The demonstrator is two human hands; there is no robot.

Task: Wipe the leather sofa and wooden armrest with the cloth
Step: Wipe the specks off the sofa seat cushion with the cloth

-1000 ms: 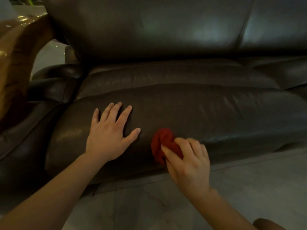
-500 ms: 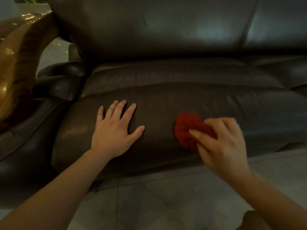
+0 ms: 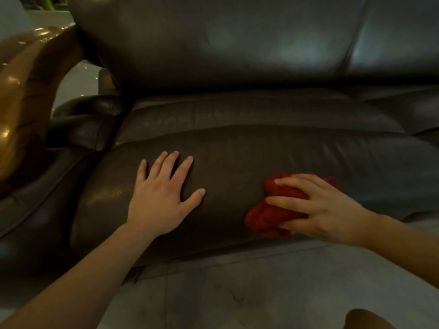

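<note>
A person leans over a dark brown leather sofa [image 3: 237,55], seen from a camera on their head looking down at both bare hands. The right hand [image 3: 318,210] presses a crumpled red cloth [image 3: 266,214] against the rounded front edge of the seat cushion [image 3: 261,150], fingers [image 3: 294,181] curled over the top of the cloth and bunching it, thumb below. The left hand [image 3: 161,198] lies flat on the same cushion, fingers spread, holding nothing, well apart from the cloth and to its left. The cushion's long axis runs left to right across the view, so any wiping stroke likely travels along it; bare leather lies on both sides of the cloth, with the longer stretch toward the right. The glossy wooden armrest [image 3: 26,91] curves up at the far left edge, beyond the left hand, so the left hand is much nearer to it than the cloth hand; reaching it would probably mean carrying the cloth across past the resting hand. Pale floor [image 3: 237,293] shows beneath the sofa. The light is dim, so dust or marks on the leather cannot be made out. Much of the cloth is hidden under the right hand, the armrest is cut off by the frame's left edge, and the sofa continues out of view to the right.
</note>
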